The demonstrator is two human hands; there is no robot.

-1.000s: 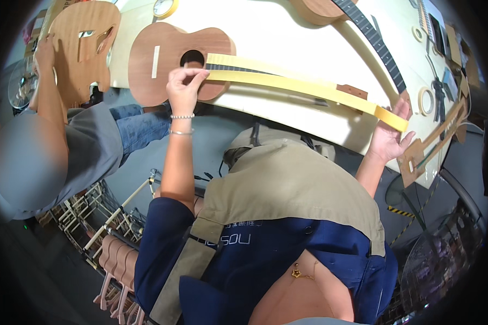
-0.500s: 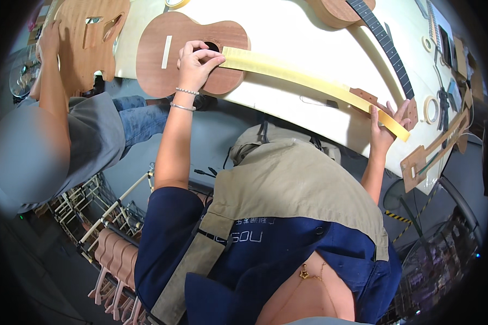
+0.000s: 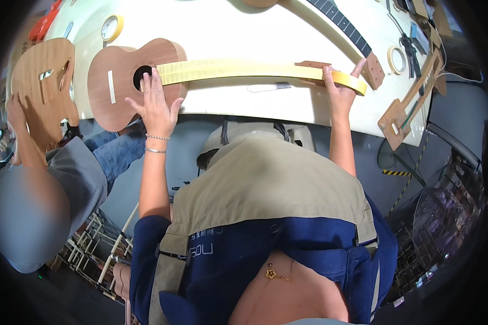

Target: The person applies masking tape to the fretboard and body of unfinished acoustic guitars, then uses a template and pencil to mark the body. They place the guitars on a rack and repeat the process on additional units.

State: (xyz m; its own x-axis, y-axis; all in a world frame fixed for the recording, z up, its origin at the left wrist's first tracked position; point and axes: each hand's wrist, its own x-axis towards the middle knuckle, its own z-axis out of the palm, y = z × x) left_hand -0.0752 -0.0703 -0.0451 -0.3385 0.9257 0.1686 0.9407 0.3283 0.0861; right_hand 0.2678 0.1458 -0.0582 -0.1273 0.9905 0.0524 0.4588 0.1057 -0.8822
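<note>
A small brown guitar (image 3: 106,105), like a ukulele, lies on the white table with its headstock (image 3: 312,66) to the right. Yellow tape (image 3: 228,70) runs along its neck line from beside the round sound hole, hiding what is beneath. My left hand (image 3: 156,105) lies flat over the body's top, fingers spread, fingertips at the tape's left end. My right hand (image 3: 340,92) holds the yellow tape roll (image 3: 358,85) just beyond the headstock, thumb and a finger showing around it. A short white strip (image 3: 111,86) sits on the guitar's top.
At left, another person's hand (image 3: 16,116) touches a wooden guitar body (image 3: 30,70). Tape rolls lie at the far left (image 3: 119,30) and right (image 3: 397,59). Another guitar neck (image 3: 341,24) extends across the far side. A wooden piece (image 3: 396,124) lies at the table's right edge.
My left hand has gone from pinching the tape's end to lying flat with fingers spread. My right hand and the roll have come nearer the headstock. The view has shifted.
</note>
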